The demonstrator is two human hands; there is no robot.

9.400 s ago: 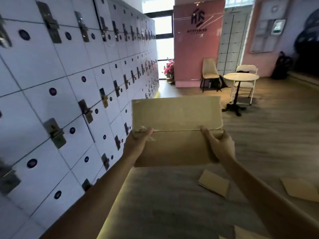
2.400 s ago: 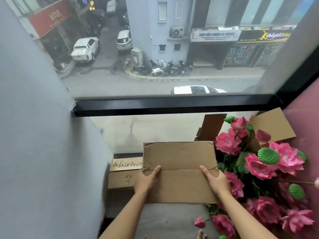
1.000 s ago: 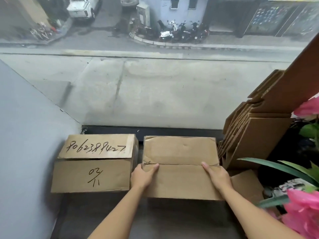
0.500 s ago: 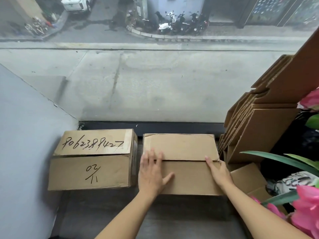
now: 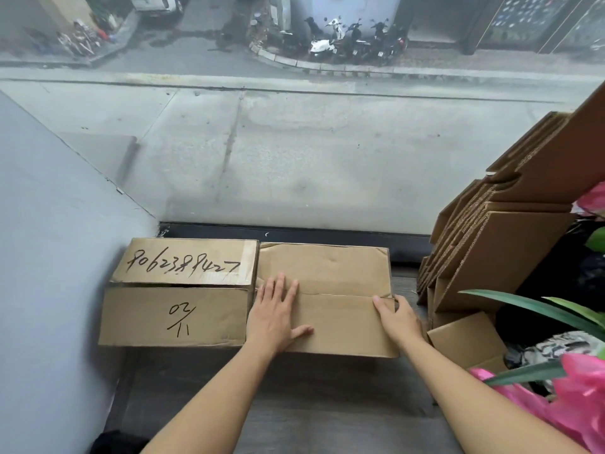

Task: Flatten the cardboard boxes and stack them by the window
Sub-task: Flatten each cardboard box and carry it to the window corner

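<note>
I judged the flattened cardboard box (image 5: 330, 299) light, stiff, bendable at creases; left hand (image 5: 275, 317) lay spread flat on it, right hand (image 5: 397, 317) gripped its right edge.

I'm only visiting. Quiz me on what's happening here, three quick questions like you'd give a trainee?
1. True or false: the left hand lies flat on the plain box.
2. Which box bears handwritten digits: A the written box beside the wall, or B the plain one?
3. Fill in: the flattened cardboard leans on the ____ side.

Key: 1 true; 2 A; 3 right. The right hand grips the plain box's right edge.
</note>
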